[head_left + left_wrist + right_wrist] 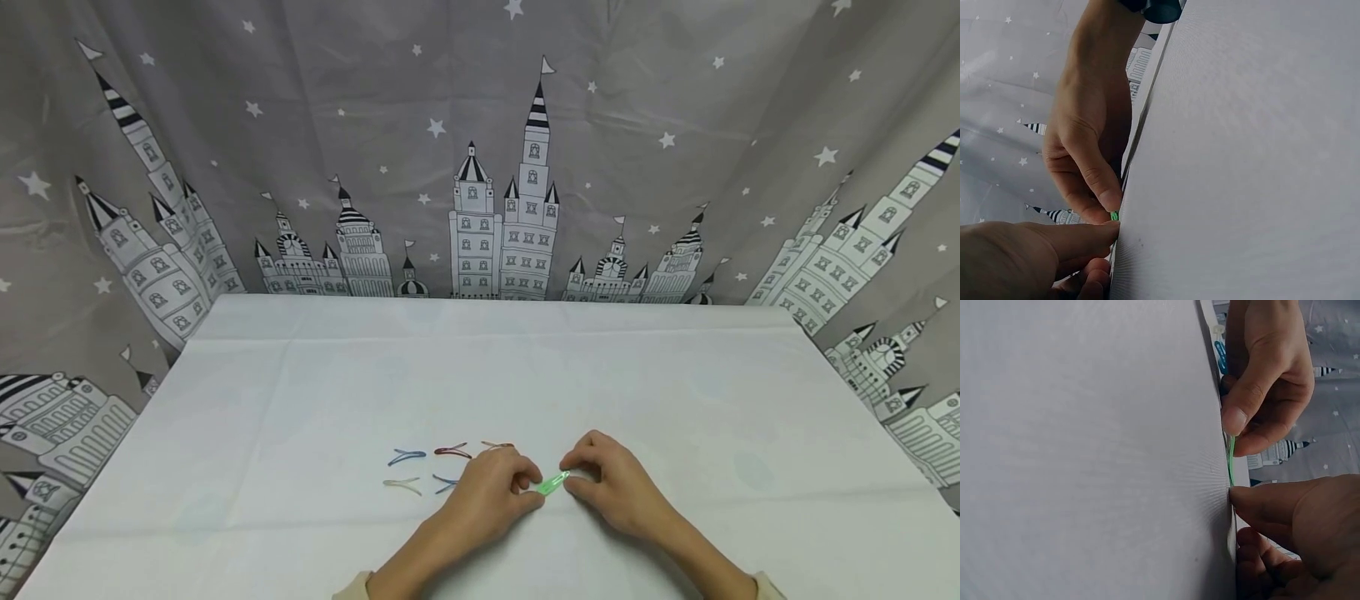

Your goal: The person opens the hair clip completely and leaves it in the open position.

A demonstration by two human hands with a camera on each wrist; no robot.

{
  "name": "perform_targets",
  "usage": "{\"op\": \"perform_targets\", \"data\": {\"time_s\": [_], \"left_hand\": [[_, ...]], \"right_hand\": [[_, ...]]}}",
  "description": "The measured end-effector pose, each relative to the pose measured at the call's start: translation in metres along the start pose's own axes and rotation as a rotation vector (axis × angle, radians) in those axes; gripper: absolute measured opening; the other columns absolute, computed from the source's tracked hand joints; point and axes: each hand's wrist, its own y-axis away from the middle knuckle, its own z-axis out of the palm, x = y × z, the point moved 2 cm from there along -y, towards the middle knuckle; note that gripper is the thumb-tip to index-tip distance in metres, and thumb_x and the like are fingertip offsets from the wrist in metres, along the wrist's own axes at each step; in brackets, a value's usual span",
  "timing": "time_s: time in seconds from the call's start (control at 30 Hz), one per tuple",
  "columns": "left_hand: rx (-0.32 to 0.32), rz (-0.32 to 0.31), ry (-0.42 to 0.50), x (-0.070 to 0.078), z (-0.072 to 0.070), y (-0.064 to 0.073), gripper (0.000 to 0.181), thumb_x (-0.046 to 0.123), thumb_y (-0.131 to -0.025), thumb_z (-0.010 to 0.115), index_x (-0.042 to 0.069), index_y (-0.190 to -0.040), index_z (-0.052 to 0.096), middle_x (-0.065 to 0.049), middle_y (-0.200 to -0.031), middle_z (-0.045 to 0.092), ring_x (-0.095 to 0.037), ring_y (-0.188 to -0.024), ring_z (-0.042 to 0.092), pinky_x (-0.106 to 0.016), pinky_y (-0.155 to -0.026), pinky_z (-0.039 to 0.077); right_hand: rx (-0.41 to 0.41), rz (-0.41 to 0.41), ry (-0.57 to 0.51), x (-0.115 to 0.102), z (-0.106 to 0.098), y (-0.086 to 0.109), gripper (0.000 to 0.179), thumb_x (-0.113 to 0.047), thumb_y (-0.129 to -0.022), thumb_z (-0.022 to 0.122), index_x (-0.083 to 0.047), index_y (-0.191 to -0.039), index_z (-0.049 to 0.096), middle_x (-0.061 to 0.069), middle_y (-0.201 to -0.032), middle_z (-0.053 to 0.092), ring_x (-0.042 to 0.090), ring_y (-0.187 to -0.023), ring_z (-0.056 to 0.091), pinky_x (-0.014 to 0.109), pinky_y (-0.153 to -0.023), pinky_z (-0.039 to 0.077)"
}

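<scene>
A green hair snap clip (553,482) is held between both hands near the front middle of the white table. My left hand (491,487) pinches its left end between thumb and fingers. At the other end, my right hand (611,483) grips the tip with thumb and index finger. In the left wrist view only a bit of the green clip (1115,215) shows between the fingertips. The right wrist view gives its thin edge, stretched between the left hand (1269,375) and the right hand (1322,519); whether it is snapped or sprung cannot be told.
Left of the hands lie several splayed clips: a blue one (407,456), a dark red one (453,451), a pale yellow one (403,485). A reddish clip (497,445) and another blue clip (444,482) are partly behind the left hand. A grey castle-print curtain (360,125) hangs behind the table (675,375).
</scene>
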Motion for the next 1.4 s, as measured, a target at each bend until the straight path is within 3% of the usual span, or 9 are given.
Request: {"op": "perform_targets", "data": {"time_s": [0.6, 0.73, 0.83, 1.0, 1.4], "left_hand": [[-0.004, 0.010, -0.002, -0.0003, 0.0006, -0.0004, 0.006, 0.013, -0.080, 0.079, 0.012, -0.081, 0.073, 0.015, -0.069, 0.049, -0.001, -0.069, 0.046, -0.020, -0.068, 0.041], [0.000, 0.020, -0.014, -0.0003, 0.0016, -0.0011, 0.005, 0.013, -0.082, 0.077, 0.012, -0.080, 0.073, 0.017, -0.068, 0.048, 0.000, -0.068, 0.046, -0.024, -0.082, 0.045], [-0.001, 0.011, -0.018, 0.0000, 0.0015, -0.0013, 0.005, 0.012, -0.084, 0.075, 0.013, -0.080, 0.073, 0.018, -0.067, 0.048, 0.000, -0.067, 0.046, -0.024, -0.084, 0.044], [-0.010, -0.010, -0.018, 0.0004, 0.0006, -0.0011, 0.005, 0.011, -0.085, 0.074, 0.013, -0.080, 0.074, 0.017, -0.067, 0.048, 0.000, -0.067, 0.045, -0.021, -0.072, 0.042], [-0.021, 0.009, -0.029, 0.0029, -0.0005, -0.0008, 0.006, 0.009, -0.085, 0.074, 0.013, -0.081, 0.073, 0.016, -0.067, 0.048, 0.000, -0.066, 0.044, -0.019, -0.067, 0.039]], "right_hand": [[-0.008, -0.007, -0.012, -0.0005, 0.0012, 0.0003, 0.011, -0.005, -0.085, 0.075, -0.013, -0.081, 0.068, -0.007, -0.090, 0.055, 0.013, -0.082, 0.048, 0.027, -0.072, 0.043], [0.001, -0.012, -0.014, -0.0008, 0.0010, 0.0007, 0.013, -0.003, -0.084, 0.076, -0.013, -0.080, 0.068, -0.007, -0.090, 0.055, 0.013, -0.082, 0.047, 0.027, -0.071, 0.043], [0.006, -0.012, -0.014, -0.0013, 0.0012, 0.0010, 0.014, -0.002, -0.083, 0.076, -0.015, -0.082, 0.070, -0.008, -0.090, 0.055, 0.012, -0.081, 0.047, 0.026, -0.071, 0.042], [0.005, -0.015, -0.021, -0.0020, 0.0010, 0.0014, 0.016, 0.001, -0.083, 0.075, -0.015, -0.082, 0.073, -0.008, -0.088, 0.054, 0.011, -0.079, 0.047, 0.025, -0.068, 0.042], [-0.024, -0.012, -0.052, -0.0036, -0.0001, 0.0029, 0.014, -0.005, -0.085, 0.074, -0.018, -0.080, 0.072, -0.007, -0.089, 0.056, 0.014, -0.080, 0.047, 0.026, -0.068, 0.041]]}}
